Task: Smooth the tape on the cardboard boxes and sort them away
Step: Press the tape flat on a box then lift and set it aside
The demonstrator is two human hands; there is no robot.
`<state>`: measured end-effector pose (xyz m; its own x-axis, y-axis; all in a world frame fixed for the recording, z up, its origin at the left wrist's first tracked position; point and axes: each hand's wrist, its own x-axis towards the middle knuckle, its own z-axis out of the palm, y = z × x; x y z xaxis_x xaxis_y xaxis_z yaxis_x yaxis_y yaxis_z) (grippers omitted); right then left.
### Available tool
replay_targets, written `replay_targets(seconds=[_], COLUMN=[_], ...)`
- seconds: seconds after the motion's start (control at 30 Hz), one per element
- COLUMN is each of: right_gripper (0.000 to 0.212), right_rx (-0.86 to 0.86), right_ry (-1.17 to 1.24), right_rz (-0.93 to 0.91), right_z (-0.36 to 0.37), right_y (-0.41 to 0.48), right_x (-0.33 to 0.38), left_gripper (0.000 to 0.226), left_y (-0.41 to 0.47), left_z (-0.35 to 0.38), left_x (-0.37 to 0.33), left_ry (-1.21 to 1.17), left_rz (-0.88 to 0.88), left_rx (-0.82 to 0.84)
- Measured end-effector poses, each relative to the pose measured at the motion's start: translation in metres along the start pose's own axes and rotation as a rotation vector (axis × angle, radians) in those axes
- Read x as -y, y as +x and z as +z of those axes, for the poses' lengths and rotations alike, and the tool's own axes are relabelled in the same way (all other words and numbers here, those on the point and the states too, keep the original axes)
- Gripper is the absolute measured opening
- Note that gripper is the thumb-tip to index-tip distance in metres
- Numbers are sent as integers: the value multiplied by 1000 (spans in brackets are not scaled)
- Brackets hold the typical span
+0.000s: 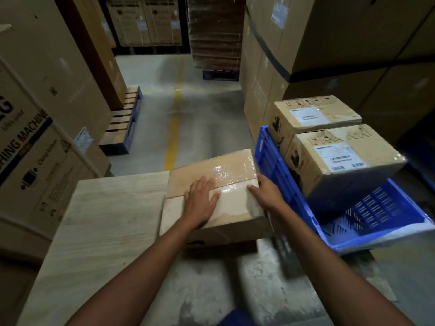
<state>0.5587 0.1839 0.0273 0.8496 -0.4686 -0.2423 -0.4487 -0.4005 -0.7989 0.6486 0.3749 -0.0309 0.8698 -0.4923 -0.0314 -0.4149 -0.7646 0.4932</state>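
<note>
taped box (226, 182) under left hand (202, 200)

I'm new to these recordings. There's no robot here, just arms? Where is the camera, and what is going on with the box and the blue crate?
There is no machine here. A person works with bare hands, and the single picture comes from a wide-angle camera worn on their head, looking forward and down. The left hand lies flat on top of a cardboard box sealed with shiny clear tape. The right hand rests on the box's right edge, and its fingers go out of sight down the side. The box sits on the right end of a pale wooden table. Beside it, a blue crate holds a nearer labelled box and a farther labelled box. Big cartons stand around.
</note>
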Motion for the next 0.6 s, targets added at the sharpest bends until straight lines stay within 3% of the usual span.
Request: replay_targets(seconds=[0.17, 0.3, 0.4, 0.47, 0.53, 0.6], right_gripper=[38, 50, 66, 79, 84, 85], right_rx=[129, 28, 33, 94, 89, 60], right_ry=[37, 31, -84, -150, -297, -504], right_rz=[107, 118, 59, 15, -86, -236], right_z=[33, 65, 90, 110, 132, 154], right_y=[0, 2, 2, -4, -12, -16], right_x=[-44, -46, -36, -25, -14, -4], left_gripper=[67, 72, 76, 90, 99, 94], left_y=[-21, -30, -41, -52, -60, -65], left_z=[6, -9, -23, -29, -36, -46], left_x=[29, 62, 91, 113, 135, 158], left_ry=[177, 243, 340, 385, 384, 381], left_rz=[-74, -2, 0, -32, -110, -208], left_rx=[75, 147, 144, 123, 89, 60])
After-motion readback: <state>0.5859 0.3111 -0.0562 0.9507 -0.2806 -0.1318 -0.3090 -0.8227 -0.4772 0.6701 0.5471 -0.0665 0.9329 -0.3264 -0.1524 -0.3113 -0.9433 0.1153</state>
